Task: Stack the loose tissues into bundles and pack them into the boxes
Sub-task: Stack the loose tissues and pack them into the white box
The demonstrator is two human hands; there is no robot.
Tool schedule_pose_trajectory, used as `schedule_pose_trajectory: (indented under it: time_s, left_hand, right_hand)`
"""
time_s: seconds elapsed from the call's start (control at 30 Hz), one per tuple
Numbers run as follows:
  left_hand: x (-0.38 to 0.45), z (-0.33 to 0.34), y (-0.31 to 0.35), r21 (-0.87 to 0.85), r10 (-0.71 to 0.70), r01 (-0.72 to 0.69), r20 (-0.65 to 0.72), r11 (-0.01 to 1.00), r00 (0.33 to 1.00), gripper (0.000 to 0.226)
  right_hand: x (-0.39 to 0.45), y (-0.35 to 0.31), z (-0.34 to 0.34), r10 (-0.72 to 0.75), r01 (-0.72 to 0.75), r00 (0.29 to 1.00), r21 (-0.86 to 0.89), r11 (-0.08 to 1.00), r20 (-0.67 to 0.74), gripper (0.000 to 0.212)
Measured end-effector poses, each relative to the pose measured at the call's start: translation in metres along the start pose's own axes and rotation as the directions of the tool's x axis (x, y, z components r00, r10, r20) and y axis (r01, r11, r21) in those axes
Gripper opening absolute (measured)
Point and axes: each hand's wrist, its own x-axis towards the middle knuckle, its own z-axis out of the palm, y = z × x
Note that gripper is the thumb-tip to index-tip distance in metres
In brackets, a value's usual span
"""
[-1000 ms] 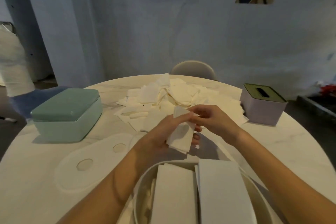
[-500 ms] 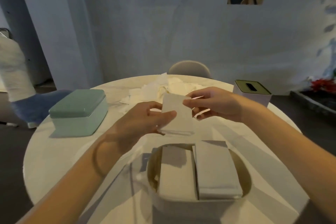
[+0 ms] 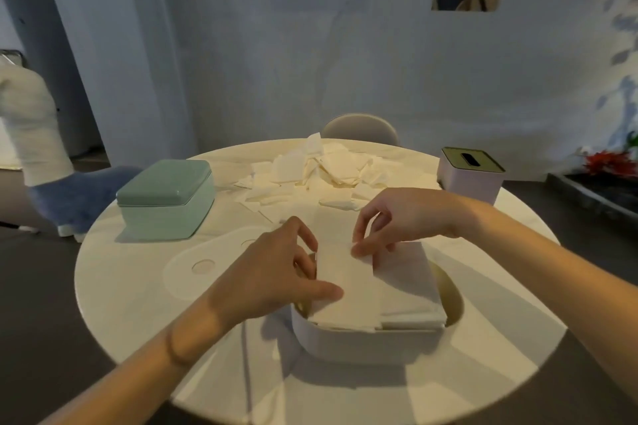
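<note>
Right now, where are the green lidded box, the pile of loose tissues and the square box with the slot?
green lidded box (image 3: 165,182): head view, on its lid top.
pile of loose tissues (image 3: 326,171): head view, on the heap's middle.
square box with the slot (image 3: 467,181): head view, on its front wall.

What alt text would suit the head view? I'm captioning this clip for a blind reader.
Both hands lay a folded tissue onto the left of two bundles in an open white box on a round white table: left hand at its side, right hand pinching its far edge. Behind lie loose tissues, a lidded green box and a pale slotted box.
</note>
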Motion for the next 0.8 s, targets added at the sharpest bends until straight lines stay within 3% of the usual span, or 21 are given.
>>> schedule_pose_trajectory:
  time_s: [0.07, 0.2, 0.33, 0.43, 0.67, 0.8]
  left_hand:
    - [0.001, 0.002, -0.001, 0.140, 0.035, -0.031, -0.029, 0.990, 0.999, 0.064]
    - [0.004, -0.002, -0.008, 0.186, 0.206, -0.193, -0.057, 0.964, 0.977, 0.066]
    - [0.008, -0.006, -0.006, 0.286, 0.300, -0.334, 0.157, 0.898, 0.941, 0.065]
    - [0.014, -0.009, -0.006, 0.291, 0.284, -0.335, 0.204, 0.896, 0.937, 0.062]
    - [0.076, -0.013, -0.026, 0.051, 0.260, -0.256, -0.085, 0.965, 0.962, 0.013]
    - [0.132, 0.010, -0.052, -0.044, 0.159, -0.170, -0.184, 0.984, 0.970, 0.007]
  right_hand:
    - [0.000, 0.001, 0.004, -0.021, 0.015, 0.998, -0.101, 0.995, -0.059, 0.031]
    - [0.001, 0.013, 0.003, -0.107, 0.079, 0.982, -0.176, 0.981, -0.157, 0.035]
    - [0.005, 0.031, -0.005, -0.035, 0.022, 0.978, -0.068, 0.997, -0.206, 0.028]
    - [0.017, 0.049, -0.007, 0.042, -0.051, 0.969, -0.029, 0.998, -0.243, 0.025]
    - [0.074, 0.091, -0.010, 0.117, -0.145, 0.918, -0.047, 0.988, -0.379, 0.029]
    - [0.120, 0.122, -0.010, 0.125, -0.177, 0.892, -0.080, 0.981, -0.434, 0.038]
